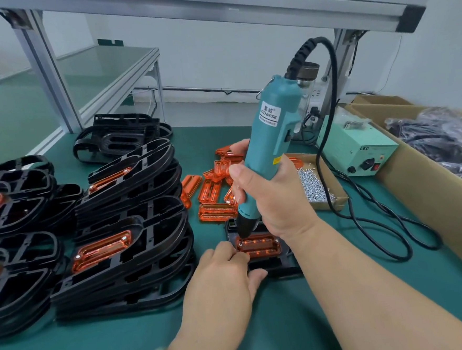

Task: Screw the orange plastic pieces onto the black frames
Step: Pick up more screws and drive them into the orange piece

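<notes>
Orange piece point(258, 245) sits in the black frame point(274, 268), which lies flat on the surface point(290, 329) just ahead of the person; a screw head appears at its right end; the driver tip is at the left-end hole.

Handling (judged): piece is light, thin, glossy clear plastic; stiff, but liable to crack if over-tightened and to skate in its seat; best held by a long edge or an end, clear of the bit. Frame is light, rigid, open-ribbed; steady if pressed flat.

Left hand point(221, 282): grip narrow; fingertips point(236, 252) curled onto the piece's left end; thumb on the frame.

Right hand point(272, 199): grip wrapped full round the teal electric screwdriver point(271, 128), held near upright.

Beyond: loose orange pieces point(211, 188); box of screws point(316, 186); finished stacks point(130, 236) to the left.
</notes>
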### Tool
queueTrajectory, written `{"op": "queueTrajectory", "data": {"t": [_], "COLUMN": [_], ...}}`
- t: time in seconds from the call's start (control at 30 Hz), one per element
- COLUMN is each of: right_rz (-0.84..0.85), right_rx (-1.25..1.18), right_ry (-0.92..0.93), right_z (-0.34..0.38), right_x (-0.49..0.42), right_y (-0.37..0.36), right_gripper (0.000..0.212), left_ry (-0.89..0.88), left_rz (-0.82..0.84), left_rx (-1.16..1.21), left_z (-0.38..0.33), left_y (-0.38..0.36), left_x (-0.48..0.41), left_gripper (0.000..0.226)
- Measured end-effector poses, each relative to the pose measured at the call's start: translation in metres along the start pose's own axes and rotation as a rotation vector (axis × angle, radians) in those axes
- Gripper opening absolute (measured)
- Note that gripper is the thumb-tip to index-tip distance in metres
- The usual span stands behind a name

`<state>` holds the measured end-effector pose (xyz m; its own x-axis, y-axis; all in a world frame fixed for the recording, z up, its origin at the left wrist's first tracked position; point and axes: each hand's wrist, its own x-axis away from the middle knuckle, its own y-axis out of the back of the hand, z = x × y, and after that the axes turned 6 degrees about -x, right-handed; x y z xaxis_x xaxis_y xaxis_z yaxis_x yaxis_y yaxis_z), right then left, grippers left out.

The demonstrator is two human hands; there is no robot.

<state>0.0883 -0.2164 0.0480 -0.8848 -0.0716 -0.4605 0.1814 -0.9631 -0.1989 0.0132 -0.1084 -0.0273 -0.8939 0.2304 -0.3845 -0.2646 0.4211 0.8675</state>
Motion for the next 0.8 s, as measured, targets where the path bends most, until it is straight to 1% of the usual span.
{"op": "queueTrajectory", "data": {"t": [0.07, 0.13, 0.2, 0.3, 0.33, 0.43, 0.53, 0.6, 0.7, 0.8], "right_rz": [-0.001, -0.013, -0.044, -0.093, -0.099, -0.103, -0.123, -0.141, -0.106, -0.072], "right_rx": [-0.017, -0.021, -0.013, -0.014, -0.012, -0.003, -0.002, -0.020, -0.040, -0.016], "right_ry": [0.002, -0.008, -0.010, -0.008, -0.007, -0.003, -0.014, -0.031, -0.037, -0.031], "right_z": [-0.0005, -0.0011, -0.0020, -0.0045, -0.0047, -0.0039, -0.0038, -0.0038, -0.0026, -0.0009], "right_x": [-0.0003, -0.0004, -0.0008, -0.0014, -0.0014, -0.0014, -0.0021, -0.0028, -0.0030, -0.0029], "right_y": [0.0004, 0.0005, -0.0008, -0.0029, -0.0032, -0.0032, -0.0025, -0.0021, -0.0016, -0.0031], "right_gripper": [0.029, 0.034, 0.029, 0.010, 0.007, 0.010, 0.007, 0.009, 0.012, 0.011], "left_ry": [0.002, -0.002, -0.008, -0.013, -0.012, -0.023, -0.029, -0.017, 0.004, 0.035], "left_rz": [0.004, 0.007, 0.010, 0.014, 0.014, 0.026, 0.050, 0.081, 0.112, 0.097], "left_rx": [-0.003, -0.007, -0.011, -0.016, -0.016, -0.021, -0.027, -0.020, -0.032, -0.023], "left_z": [-0.0004, -0.0012, -0.0013, -0.0020, -0.0022, -0.0023, -0.0017, -0.0015, 0.0001, 0.0001], "left_y": [0.0007, 0.0017, 0.0020, 0.0019, 0.0021, 0.0022, 0.0021, 0.0023, 0.0009, 0.0006], "left_x": [-0.0004, -0.0005, -0.0005, -0.0013, -0.0020, -0.0037, -0.0048, -0.0057, -0.0064, -0.0057], "left_gripper": [0.030, 0.030, 0.031, 0.032, 0.032, 0.033, 0.033, 0.035, 0.035, 0.040]}}
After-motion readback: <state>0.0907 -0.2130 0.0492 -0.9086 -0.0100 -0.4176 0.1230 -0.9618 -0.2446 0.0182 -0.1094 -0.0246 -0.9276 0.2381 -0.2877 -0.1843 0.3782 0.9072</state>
